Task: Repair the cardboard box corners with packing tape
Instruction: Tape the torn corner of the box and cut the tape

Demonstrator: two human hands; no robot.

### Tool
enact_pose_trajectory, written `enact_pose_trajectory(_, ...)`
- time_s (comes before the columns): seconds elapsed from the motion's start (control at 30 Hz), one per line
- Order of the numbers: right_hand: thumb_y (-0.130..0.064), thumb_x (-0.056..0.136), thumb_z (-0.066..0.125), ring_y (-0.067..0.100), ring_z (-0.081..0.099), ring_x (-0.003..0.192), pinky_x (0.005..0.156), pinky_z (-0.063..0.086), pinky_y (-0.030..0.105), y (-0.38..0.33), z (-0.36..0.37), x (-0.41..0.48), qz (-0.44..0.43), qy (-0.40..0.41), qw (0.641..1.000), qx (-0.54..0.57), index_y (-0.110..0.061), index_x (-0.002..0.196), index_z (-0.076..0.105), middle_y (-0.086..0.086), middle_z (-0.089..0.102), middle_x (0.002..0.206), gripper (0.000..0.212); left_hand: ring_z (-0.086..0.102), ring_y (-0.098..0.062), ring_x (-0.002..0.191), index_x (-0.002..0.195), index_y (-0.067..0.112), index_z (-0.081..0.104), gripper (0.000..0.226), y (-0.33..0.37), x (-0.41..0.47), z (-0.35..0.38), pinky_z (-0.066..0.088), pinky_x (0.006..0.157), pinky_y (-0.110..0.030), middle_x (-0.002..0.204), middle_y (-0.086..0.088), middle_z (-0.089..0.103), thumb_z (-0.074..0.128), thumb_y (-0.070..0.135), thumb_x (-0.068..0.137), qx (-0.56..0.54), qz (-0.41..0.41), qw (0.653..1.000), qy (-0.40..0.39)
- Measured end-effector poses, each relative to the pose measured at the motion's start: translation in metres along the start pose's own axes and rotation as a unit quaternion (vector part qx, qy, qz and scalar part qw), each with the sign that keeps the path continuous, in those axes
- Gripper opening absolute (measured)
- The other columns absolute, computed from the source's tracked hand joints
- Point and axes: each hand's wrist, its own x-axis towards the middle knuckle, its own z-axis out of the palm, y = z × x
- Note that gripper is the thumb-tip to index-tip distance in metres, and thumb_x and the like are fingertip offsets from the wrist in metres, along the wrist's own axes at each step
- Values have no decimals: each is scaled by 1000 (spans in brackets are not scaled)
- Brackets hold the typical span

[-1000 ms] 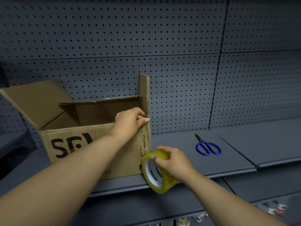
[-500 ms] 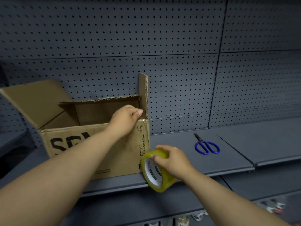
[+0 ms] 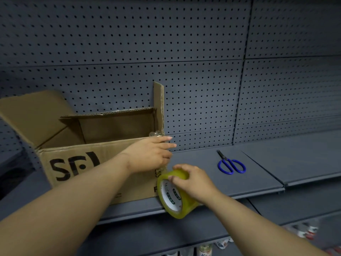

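An open cardboard box [image 3: 88, 163] with black lettering stands on the grey shelf [image 3: 203, 163], its flaps up. My left hand [image 3: 149, 154] lies flat against the box's front right corner near the top edge, fingers straight and pointing right. A crumpled bit of clear tape [image 3: 156, 134] sits at that corner just above my fingers. My right hand [image 3: 191, 180] grips a yellowish roll of packing tape [image 3: 175, 196] beside the box's lower right corner, at the shelf's front edge.
Blue-handled scissors [image 3: 230, 165] lie on the shelf to the right. A grey pegboard wall [image 3: 184, 52] rises behind the box. Another shelf panel [image 3: 304, 154] continues right. Below the shelf, several small bottles [image 3: 304, 230] show.
My left hand slid down from the top of the corner flap and flattened against the box corner, fingers now straight. The tape roll stayed in my right hand by the lower corner.
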Motion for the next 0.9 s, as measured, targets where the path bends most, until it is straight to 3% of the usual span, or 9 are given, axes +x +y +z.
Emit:
enact_pose_trajectory(0.3,-61,77,56,17,48,121,96,37,24,2,-4,-7,-4,-22,1000,-13,-39,127,50,2,54,131,54,65,-4,82,69,30,68,15,-4,6,8,40,102,-26,76,15,68,76,19,63,-47,11,998,44)
enact_pose_trajectory(0.4,-57,80,55,17,47,121,94,34,21,0,-3,-8,-5,-25,1000,-7,-37,128,49,4,52,131,53,65,-5,83,84,32,71,20,-4,5,10,41,101,-27,79,15,69,75,22,67,-56,16,997,41)
enact_pose_trajectory(0.47,-54,80,57,17,48,120,92,34,20,-1,-3,-7,-5,-21,1000,-1,-35,128,50,3,52,130,52,64,-4,86,102,35,69,29,-4,4,12,41,100,-25,82,17,68,67,24,75,-43,24,998,35)
enact_pose_trajectory(0.5,-54,80,57,17,48,120,93,34,21,-2,-3,-8,-3,-19,1000,3,-35,127,50,3,52,130,51,63,-4,86,102,37,69,27,-4,4,13,40,101,-24,81,18,68,59,24,80,-31,24,998,38)
enact_pose_trajectory(0.57,-54,80,57,17,49,119,94,35,22,-2,-3,-7,0,-19,1000,4,-37,127,50,3,52,130,50,62,-4,86,88,38,71,23,-2,4,16,38,103,-24,80,19,66,52,25,83,-15,20,999,43)
enact_pose_trajectory(0.77,-55,79,58,14,50,118,90,35,19,-2,-2,-6,0,-11,1000,4,-37,125,52,0,55,129,50,63,-5,87,69,35,69,9,3,7,24,34,106,-29,72,18,64,67,27,74,5,12,996,85)
enact_pose_trajectory(0.83,-54,78,59,14,50,118,91,35,19,-2,-2,-6,2,-10,1000,10,-37,124,53,-1,55,129,49,62,-7,105,77,39,71,9,5,4,23,32,106,-30,87,20,69,70,32,71,4,-6,997,83)
enact_pose_trajectory(0.9,-53,78,60,13,50,119,94,35,20,-2,-3,-7,-1,-13,1000,21,-36,124,54,-1,55,130,49,53,-11,120,99,38,69,27,10,-2,22,32,105,-32,116,16,65,68,34,73,13,-53,994,95)
